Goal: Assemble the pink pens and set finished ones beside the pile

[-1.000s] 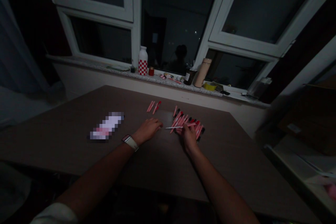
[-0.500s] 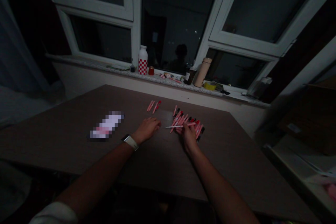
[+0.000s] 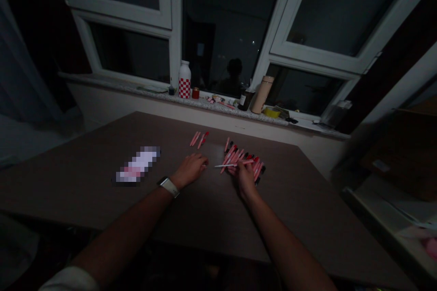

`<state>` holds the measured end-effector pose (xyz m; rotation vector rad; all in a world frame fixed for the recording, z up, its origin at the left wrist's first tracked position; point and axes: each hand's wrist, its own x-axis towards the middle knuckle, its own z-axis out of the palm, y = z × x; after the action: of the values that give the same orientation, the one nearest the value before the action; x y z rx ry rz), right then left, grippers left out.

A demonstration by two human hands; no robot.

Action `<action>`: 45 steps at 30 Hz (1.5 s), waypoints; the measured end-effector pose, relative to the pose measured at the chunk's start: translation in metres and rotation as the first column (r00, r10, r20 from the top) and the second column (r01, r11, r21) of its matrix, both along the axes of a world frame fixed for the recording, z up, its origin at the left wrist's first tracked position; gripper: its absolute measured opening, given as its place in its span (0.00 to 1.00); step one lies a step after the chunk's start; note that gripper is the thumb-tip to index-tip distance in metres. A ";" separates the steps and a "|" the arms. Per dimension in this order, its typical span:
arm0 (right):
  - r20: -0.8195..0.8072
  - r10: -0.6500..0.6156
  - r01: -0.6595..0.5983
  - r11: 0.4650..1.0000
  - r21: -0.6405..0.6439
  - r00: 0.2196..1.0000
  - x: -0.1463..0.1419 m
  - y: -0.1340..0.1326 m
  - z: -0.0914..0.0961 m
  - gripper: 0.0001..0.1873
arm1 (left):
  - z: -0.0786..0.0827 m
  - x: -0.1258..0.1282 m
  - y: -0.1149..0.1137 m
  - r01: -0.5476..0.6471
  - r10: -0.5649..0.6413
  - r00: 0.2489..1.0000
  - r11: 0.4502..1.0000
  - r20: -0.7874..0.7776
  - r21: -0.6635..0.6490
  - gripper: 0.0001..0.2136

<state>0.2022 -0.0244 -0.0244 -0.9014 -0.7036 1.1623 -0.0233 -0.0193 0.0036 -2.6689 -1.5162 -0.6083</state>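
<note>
My right hand [image 3: 245, 176] is closed around a pink pen [image 3: 246, 162] that lies nearly level, with a thin white rod [image 3: 223, 165] sticking out of its left end. Under and around that hand is a pile of pink pens [image 3: 235, 153], several with black or red ends. To the left, my left hand [image 3: 191, 167] rests low over the table with its fingers curled together; a small pale spot shows at the fingertips, too small to name. Beyond it lies a small group of pink pens [image 3: 199, 139], one with a red end.
A blurred-out phone-like object [image 3: 138, 166] lies on the brown table [image 3: 164, 132] at left. Along the windowsill stand a checkered bottle [image 3: 185, 81], a small red jar [image 3: 195, 93], a dark cup [image 3: 245, 99], a beige flask [image 3: 262, 94] and a yellow tape roll [image 3: 272, 112].
The fingers of my left hand have curled slightly more. My right hand keeps its hold on the pen, almost unmoved. The whole view has shifted very slightly.
</note>
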 end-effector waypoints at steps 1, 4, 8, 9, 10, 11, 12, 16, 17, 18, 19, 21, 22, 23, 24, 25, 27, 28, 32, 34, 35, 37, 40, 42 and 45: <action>-0.001 0.003 -0.003 1.000 0.002 1.000 0.000 0.000 0.000 0.14 | 0.000 0.000 0.000 0.002 -0.002 1.000 1.000 0.003 -0.001 0.07; -0.001 0.009 -0.009 1.000 -0.001 1.000 0.000 0.000 0.000 0.13 | 0.000 0.001 0.000 0.005 -0.005 1.000 1.000 0.020 -0.008 0.08; 0.002 0.003 -0.003 1.000 -0.003 1.000 -0.001 0.000 0.000 0.13 | 0.000 0.002 0.000 -0.001 0.000 0.999 1.000 0.042 0.010 0.08; 0.006 0.003 -0.003 1.000 -0.006 1.000 -0.001 0.000 0.000 0.14 | -0.001 0.002 0.000 -0.002 0.001 0.999 1.000 0.044 0.016 0.09; 0.012 0.005 -0.005 1.000 -0.008 1.000 -0.001 0.000 0.001 0.14 | -0.001 0.002 0.000 -0.003 0.002 0.999 1.000 0.044 0.021 0.09; 0.018 0.005 -0.005 1.000 -0.010 1.000 -0.001 0.000 0.001 0.14 | -0.001 0.002 0.000 -0.004 0.003 0.999 1.000 0.045 0.025 0.09; 0.021 0.003 -0.003 1.000 -0.013 1.000 -0.001 -0.001 0.001 0.14 | -0.002 0.002 0.000 -0.005 0.003 0.999 1.000 0.046 0.029 0.09; 0.018 -0.009 0.009 1.000 -0.025 1.000 -0.001 -0.001 0.000 0.13 | -0.001 0.004 0.000 0.004 -0.008 0.997 0.999 0.080 0.048 0.09; 0.018 -0.010 0.010 1.000 -0.022 1.000 -0.001 -0.001 0.000 0.13 | 0.000 0.005 0.000 0.022 -0.027 0.995 0.998 0.101 0.056 0.10; 0.021 -0.007 0.007 1.000 -0.017 1.000 -0.001 -0.001 0.000 0.14 | 0.001 0.006 -0.001 0.048 -0.055 0.990 0.997 0.126 0.063 0.11; 0.023 0.000 0.000 1.000 -0.014 1.000 -0.002 -0.002 0.000 0.14 | 0.003 0.007 -0.001 0.081 -0.091 0.984 0.994 0.153 0.068 0.12; 0.023 0.023 -0.023 1.000 -0.010 0.999 -0.002 -0.002 0.001 0.15 | 0.004 0.011 -0.003 0.154 -0.164 0.967 0.986 0.195 0.065 0.12; 0.020 0.035 -0.035 0.999 -0.012 0.999 -0.003 -0.003 0.002 0.15 | 0.005 0.012 -0.004 0.185 -0.193 0.960 0.981 0.205 0.056 0.11; 0.017 0.045 -0.045 0.999 -0.016 0.999 -0.003 -0.003 0.003 0.15 | 0.005 0.013 -0.005 0.212 -0.217 0.954 0.976 0.208 0.044 0.12; 0.014 0.053 -0.053 0.998 -0.021 0.998 -0.004 -0.004 0.003 0.15 | 0.005 0.015 -0.007 0.235 -0.237 0.949 0.971 0.207 0.033 0.12; 0.016 0.060 -0.060 0.998 -0.026 0.998 -0.005 -0.004 0.004 0.15 | 0.004 0.016 -0.008 0.255 -0.254 0.945 0.967 0.205 0.024 0.13; 0.029 0.077 -0.076 0.996 -0.034 0.997 -0.006 -0.006 0.005 0.15 | 0.002 0.017 -0.010 0.287 -0.283 0.938 0.958 0.199 0.013 0.12; 0.037 0.085 -0.084 0.996 -0.036 0.996 -0.007 -0.007 0.005 0.16 | 0.001 0.018 -0.010 0.295 -0.291 0.936 0.956 0.198 0.011 0.12; 0.047 0.094 -0.092 0.995 -0.040 0.995 -0.008 -0.009 0.006 0.16 | 0.000 0.019 -0.010 0.278 -0.275 0.940 0.961 0.203 0.014 0.09; 0.033 0.091 -0.090 0.995 -0.038 0.995 -0.008 -0.009 0.005 0.16 | 0.000 0.019 -0.009 0.269 -0.268 0.939 0.963 0.217 0.025 0.09; 0.024 0.091 -0.090 0.995 -0.035 0.996 -0.008 -0.008 0.005 0.16 | 0.000 0.019 -0.009 0.269 -0.269 0.936 0.963 0.228 0.030 0.09; 0.007 0.091 -0.091 0.995 -0.026 0.996 -0.007 -0.007 0.003 0.16 | 0.000 0.019 -0.008 0.269 -0.269 0.929 0.962 0.255 0.035 0.08; 0.001 0.081 -0.081 0.997 0.004 0.997 -0.005 -0.004 0.001 0.15 | 0.000 0.019 -0.007 0.243 -0.244 0.917 0.969 0.316 0.043 0.08; 0.006 0.058 -0.058 0.998 0.023 0.998 -0.004 -0.003 0.001 0.15 | 0.000 0.019 -0.005 0.210 -0.213 0.902 0.977 0.375 0.050 0.08; -0.006 0.010 -0.009 0.999 0.033 1.000 -0.002 -0.002 0.003 0.14 | -0.003 0.018 0.001 0.137 -0.137 0.859 0.990 0.494 0.037 0.08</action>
<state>0.2004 -0.0262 -0.0217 -0.8674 -0.7202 1.1586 -0.0052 -0.0182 0.0009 -2.7720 -1.4014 -1.3962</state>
